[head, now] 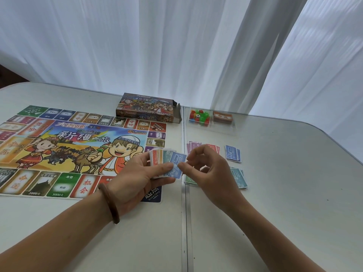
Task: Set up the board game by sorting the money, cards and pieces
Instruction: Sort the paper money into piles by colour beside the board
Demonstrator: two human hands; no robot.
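While left hand [137, 173] grips the notes [159, 160], right hand [206, 169] pinches a blue note [177, 163]. Approx. half the money's sorted; cards [223, 117] & pieces [198, 115] look untouched.

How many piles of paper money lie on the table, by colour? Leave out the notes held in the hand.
Purple pile: 1
Red pile: 1
Blue pile: 1
Teal pile: 1
Green pile: 1
Total: 5
Left out: fan of notes in the left hand.
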